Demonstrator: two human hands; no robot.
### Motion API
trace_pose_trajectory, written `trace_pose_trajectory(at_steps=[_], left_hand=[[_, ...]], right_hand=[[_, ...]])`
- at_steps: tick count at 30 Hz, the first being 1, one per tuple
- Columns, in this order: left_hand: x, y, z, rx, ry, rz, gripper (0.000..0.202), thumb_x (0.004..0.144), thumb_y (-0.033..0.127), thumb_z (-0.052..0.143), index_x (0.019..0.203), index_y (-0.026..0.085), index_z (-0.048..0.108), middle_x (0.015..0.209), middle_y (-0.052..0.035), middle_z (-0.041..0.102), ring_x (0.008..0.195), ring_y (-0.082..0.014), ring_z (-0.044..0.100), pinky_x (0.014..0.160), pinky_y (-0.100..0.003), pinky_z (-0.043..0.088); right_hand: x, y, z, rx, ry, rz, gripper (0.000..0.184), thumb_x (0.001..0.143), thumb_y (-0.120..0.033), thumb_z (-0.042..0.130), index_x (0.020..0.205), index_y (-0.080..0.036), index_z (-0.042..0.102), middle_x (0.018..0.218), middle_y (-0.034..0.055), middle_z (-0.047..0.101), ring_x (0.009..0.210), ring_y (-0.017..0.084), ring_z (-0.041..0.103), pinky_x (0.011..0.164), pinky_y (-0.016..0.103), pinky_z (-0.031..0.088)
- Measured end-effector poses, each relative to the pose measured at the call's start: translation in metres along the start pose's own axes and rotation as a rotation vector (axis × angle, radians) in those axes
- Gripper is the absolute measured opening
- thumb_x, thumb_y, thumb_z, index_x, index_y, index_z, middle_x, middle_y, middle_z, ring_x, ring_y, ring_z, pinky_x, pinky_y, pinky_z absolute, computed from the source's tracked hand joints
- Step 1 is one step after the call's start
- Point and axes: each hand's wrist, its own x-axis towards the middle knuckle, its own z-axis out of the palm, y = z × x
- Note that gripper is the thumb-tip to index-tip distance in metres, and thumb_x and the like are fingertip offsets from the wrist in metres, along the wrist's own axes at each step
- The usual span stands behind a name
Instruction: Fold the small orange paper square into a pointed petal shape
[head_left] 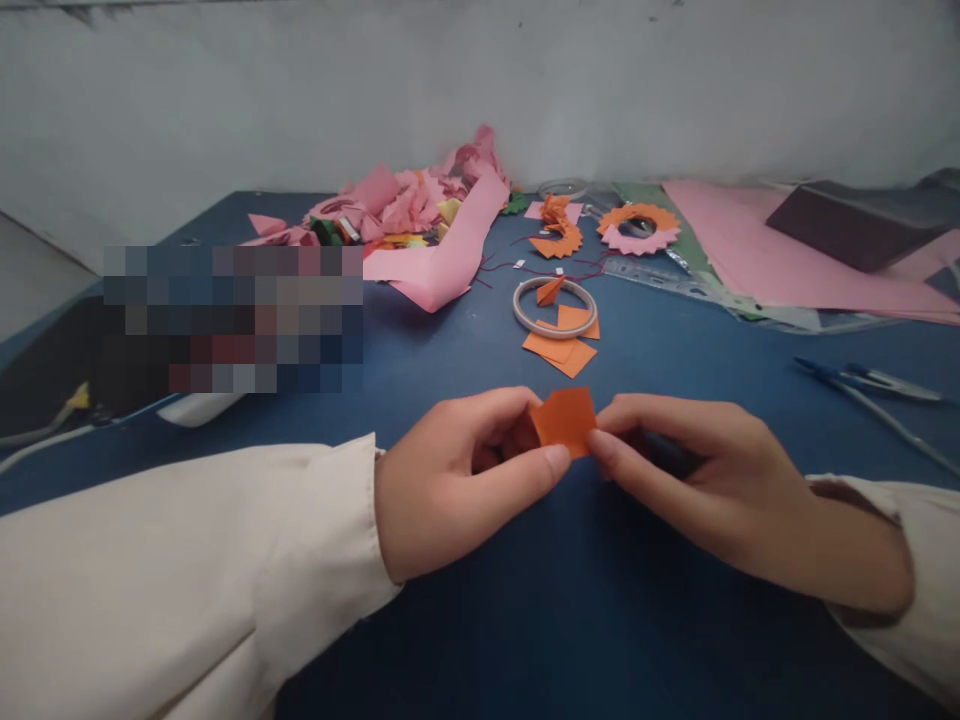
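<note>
Between my two hands, above the blue table, is a small piece of orange paper with one upper corner slanted. My left hand pinches its left side and lower edge, the thumb lying across the front. At the right edge, the thumb and forefinger of my right hand close on the same paper. Just beyond lie several orange paper squares, partly under a roll of tape. A folded orange paper piece shows inside the tape ring.
Crumpled pink paper is heaped at the back left. A paper ring of orange and pink folds and a curved orange paper strip lie at the back. A clear ruler, pink sheets and a pen are at the right.
</note>
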Motion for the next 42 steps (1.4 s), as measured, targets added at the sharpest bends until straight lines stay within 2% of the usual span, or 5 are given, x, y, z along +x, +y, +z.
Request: trace_pose_trajectory(at_steps=[6,11,17,23,42], left_hand=[[0.0,-0.0007,-0.0009,-0.063,-0.076,0.012,0.017,0.083,0.02,0.049,0.076,0.015,0.063,0.062,0.0048,0.052,0.056,-0.0064,0.044,0.05,-0.015,0.034],[-0.0018,0.0013,-0.0027,-0.107,-0.132,-0.035,0.017,0.079,0.018,0.048,0.072,0.014,0.063,0.059,0.0047,0.049,0.055,-0.0067,0.043,0.05,-0.016,0.033],[-0.0018,-0.0007,-0.0049,0.081,-0.157,0.011,0.021,0.08,0.022,0.045,0.07,0.012,0.061,0.062,0.0012,0.054,0.057,-0.0097,0.048,0.052,-0.02,0.035],[-0.0018,-0.0046,-0.0029,0.257,-0.115,0.16,0.032,0.084,0.027,0.049,0.056,0.013,0.052,0.049,0.0051,0.038,0.047,-0.005,0.033,0.044,-0.019,0.026],[-0.0012,-0.0071,-0.0005,0.322,-0.091,0.213,0.022,0.082,0.023,0.054,0.063,0.014,0.062,0.055,0.0031,0.053,0.05,-0.0055,0.041,0.048,-0.017,0.031]], right_hand=[[-0.0027,0.0015,-0.0012,0.006,-0.117,-0.248,0.015,0.085,-0.008,0.043,0.089,-0.016,0.055,0.073,0.0017,0.057,0.063,0.009,0.051,0.058,0.021,0.044],[-0.0079,0.008,0.0018,-0.138,-0.025,-0.276,0.033,0.083,-0.012,0.052,0.116,-0.015,0.049,0.091,0.0048,0.061,0.075,0.011,0.055,0.065,0.022,0.046],[-0.0077,0.008,0.0019,-0.149,0.013,-0.335,0.029,0.081,-0.023,0.063,0.107,-0.014,0.055,0.085,0.0043,0.062,0.073,0.01,0.058,0.063,0.021,0.049],[-0.0054,0.0043,0.0005,-0.114,-0.037,-0.352,0.023,0.082,-0.02,0.063,0.103,-0.014,0.056,0.084,0.0039,0.064,0.074,0.01,0.058,0.065,0.022,0.05],[-0.0043,0.0059,0.0007,-0.274,-0.062,-0.475,0.019,0.088,-0.021,0.054,0.105,-0.015,0.051,0.087,0.006,0.066,0.075,0.013,0.061,0.065,0.026,0.052]])
